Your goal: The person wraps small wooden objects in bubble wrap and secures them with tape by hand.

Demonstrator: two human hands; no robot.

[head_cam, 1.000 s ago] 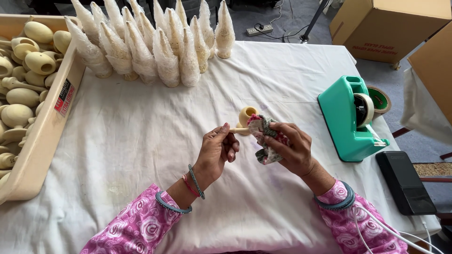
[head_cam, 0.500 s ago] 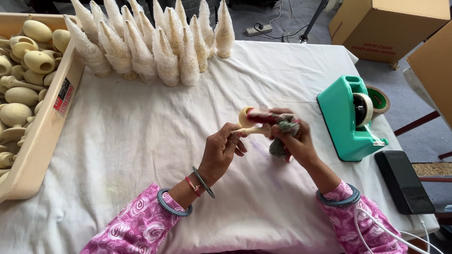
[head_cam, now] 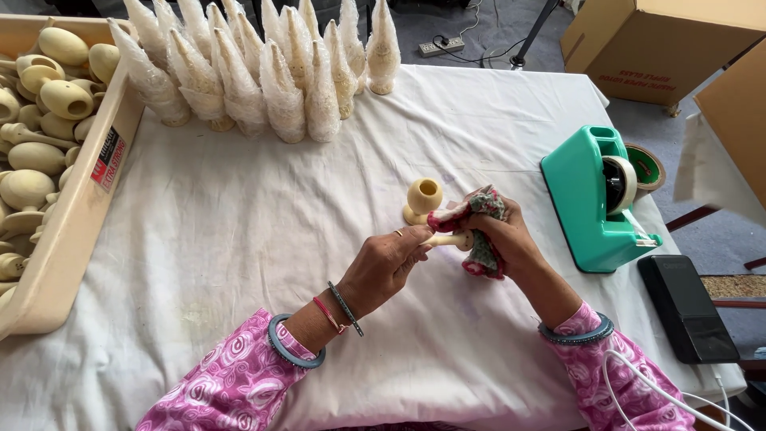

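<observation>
Both hands grip one pale wooden piece [head_cam: 447,239]: left hand [head_cam: 388,263] pinches its stem, right hand [head_cam: 501,237] closes a patterned cloth [head_cam: 479,209] around its hidden end.

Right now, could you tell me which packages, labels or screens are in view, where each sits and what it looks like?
Cardboard box: top right, on the floor beyond the table, brown, with dark print.
Second cardboard box: right edge, brown, only partly in frame.
Label: on the beige tray's side wall, left; rectangular, black, white and red.
Dark flat device: table's right edge, black, blank.
</observation>
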